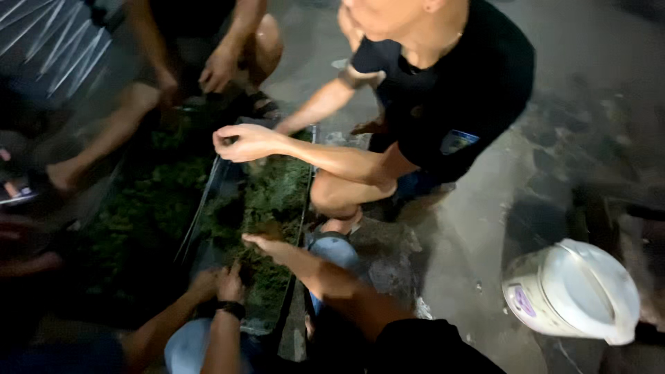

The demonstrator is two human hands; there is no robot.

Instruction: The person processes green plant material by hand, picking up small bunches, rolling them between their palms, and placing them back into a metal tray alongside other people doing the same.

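Down in middle, long glass tank [208, 201] packed with green moss [277, 194]. Right hand [267, 244] flat on moss, fingers loose. Left hand [228, 282] in tank, kinda curled, grip can't tell. White bucket [571, 291] far right.

Several people's hands reach into a glass tank [305, 201] of green plants [273, 197], white bucket [575, 291] nearby

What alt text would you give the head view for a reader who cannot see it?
Several people crouch around a glass tank of green plants; the wearer's right hand reaches in, fingers stretched over them. Opposite, a person in a black shirt holds a pinched hand above the tank. A white lidded container sits on the concrete floor.
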